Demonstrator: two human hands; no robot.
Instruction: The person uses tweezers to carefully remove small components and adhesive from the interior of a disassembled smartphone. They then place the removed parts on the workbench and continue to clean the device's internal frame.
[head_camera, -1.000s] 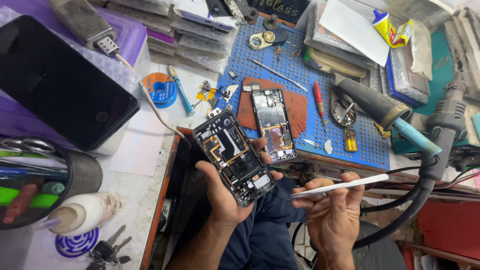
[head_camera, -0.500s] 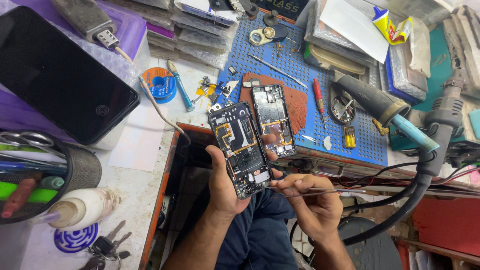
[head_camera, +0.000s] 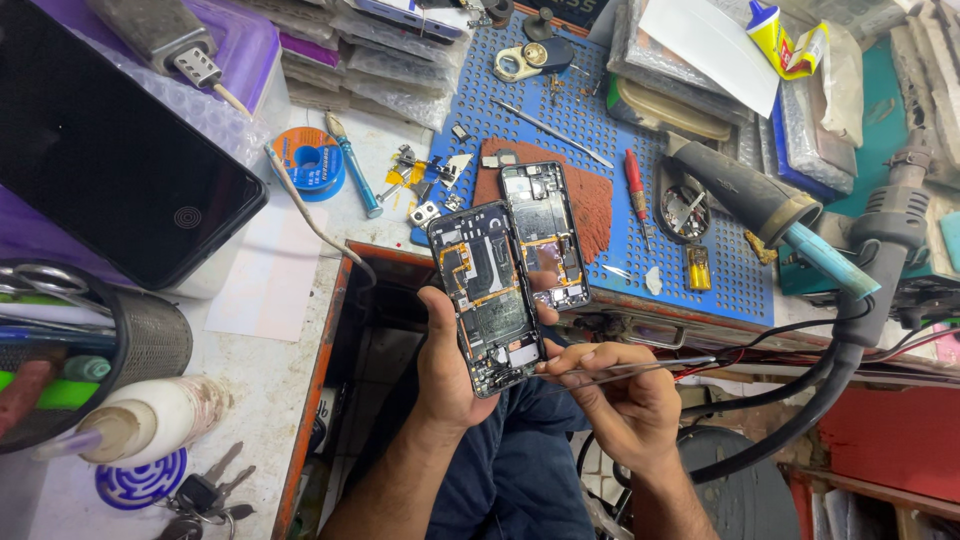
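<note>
My left hand (head_camera: 448, 362) grips an opened black phone (head_camera: 486, 294) by its lower half, the bare circuitry facing up. My right hand (head_camera: 612, 392) holds thin metal tweezers (head_camera: 640, 368), the tips against the phone's lower right corner. A second opened phone body (head_camera: 545, 233) lies flat on a red-brown pad (head_camera: 592, 202) on the blue perforated mat (head_camera: 700, 262), just behind the held phone.
A red screwdriver (head_camera: 633, 184), small parts, a metal rod and a yellow chip lie on the mat. A hot-air gun (head_camera: 760, 210) and black hoses (head_camera: 850, 350) sit right. Left: a dark tablet (head_camera: 100, 170), solder spool (head_camera: 315, 160), mesh pen cup (head_camera: 150, 340), white bottle (head_camera: 150, 418), keys (head_camera: 205, 495).
My right hand swapped a white stick-like tool for metal tweezers and moved left to the phone's lower corner. My left hand tilted the phone more upright.
</note>
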